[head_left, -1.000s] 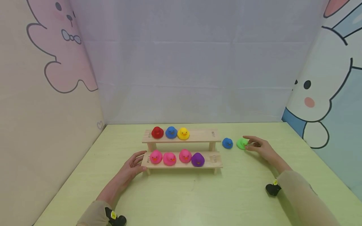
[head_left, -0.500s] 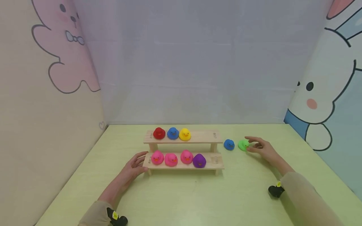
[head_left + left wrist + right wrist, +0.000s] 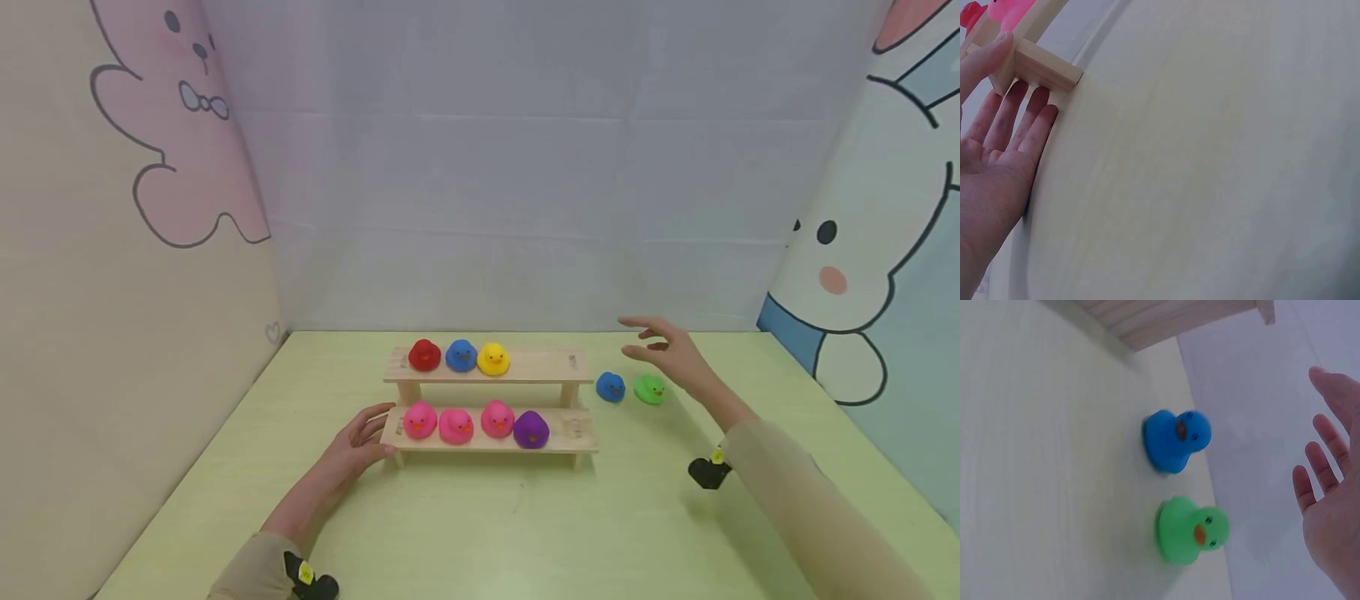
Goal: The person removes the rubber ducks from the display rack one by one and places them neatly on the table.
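My left hand (image 3: 347, 448) holds the left end of a two-step wooden display stand (image 3: 566, 418), thumb at its front corner and fingers at the end. In the left wrist view, those fingertips (image 3: 1040, 94) lie against the wood below the shelf. On the lower step sit three pink ducks (image 3: 457, 426) and a purple duck (image 3: 531, 430). The upper step carries a red duck (image 3: 424, 356), a blue duck (image 3: 461, 356) and a yellow duck (image 3: 493, 359). My right hand (image 3: 670, 354) hovers with spread fingers, holding nothing, above a green duck (image 3: 649, 389) and another blue duck (image 3: 611, 387) on the table.
The pale table (image 3: 480, 525) ends at a hanging white cloth (image 3: 480, 208) behind the stand. Printed side panels rise left and right, one with a pink bear (image 3: 191, 150), the other with a white rabbit (image 3: 832, 242). Black wrist devices (image 3: 708, 472) sit at both sleeves.
My right hand has left the green duck, rising up and slightly left with fingers spread. The green duck stays on the table beside the blue one. My left hand keeps its place on the stand.
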{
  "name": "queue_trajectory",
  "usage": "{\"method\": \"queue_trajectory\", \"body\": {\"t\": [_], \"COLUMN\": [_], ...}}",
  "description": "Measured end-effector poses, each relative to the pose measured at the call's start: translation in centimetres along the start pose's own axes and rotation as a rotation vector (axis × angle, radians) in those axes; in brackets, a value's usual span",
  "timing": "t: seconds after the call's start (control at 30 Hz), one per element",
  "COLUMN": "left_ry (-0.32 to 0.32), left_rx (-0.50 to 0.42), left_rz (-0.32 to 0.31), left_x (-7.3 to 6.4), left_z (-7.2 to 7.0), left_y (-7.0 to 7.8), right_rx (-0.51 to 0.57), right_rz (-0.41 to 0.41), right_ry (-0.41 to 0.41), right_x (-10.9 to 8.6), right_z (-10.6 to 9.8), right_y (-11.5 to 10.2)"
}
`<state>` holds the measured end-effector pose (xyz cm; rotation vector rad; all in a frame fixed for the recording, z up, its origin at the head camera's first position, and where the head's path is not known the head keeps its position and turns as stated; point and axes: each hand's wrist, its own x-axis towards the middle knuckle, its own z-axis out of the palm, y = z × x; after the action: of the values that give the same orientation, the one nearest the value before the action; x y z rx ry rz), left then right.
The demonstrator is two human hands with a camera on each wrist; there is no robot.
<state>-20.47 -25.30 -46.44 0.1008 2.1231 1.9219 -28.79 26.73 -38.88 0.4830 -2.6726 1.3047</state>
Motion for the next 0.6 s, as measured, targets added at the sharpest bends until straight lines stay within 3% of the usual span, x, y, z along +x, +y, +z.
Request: {"method": "queue_trajectory", "body": {"t": [0.23, 0.6], "left_ry": [0.002, -0.004], "left_rx": [-0.004, -0.004], "left_rz": [-0.006, -0.008], "left_x": [0.0, 0.3], "left_z": [-0.2, -0.3], "left_y": [-0.4, -0.3], "right_rx": [0.052, 0.164], "right_rz": [-0.094, -0.218], "right_ry": [0.032, 0.021], "right_x": [3.0, 4.6], "right_z": [1.7, 5.9], "right_y": [-4.3, -9.0]}}
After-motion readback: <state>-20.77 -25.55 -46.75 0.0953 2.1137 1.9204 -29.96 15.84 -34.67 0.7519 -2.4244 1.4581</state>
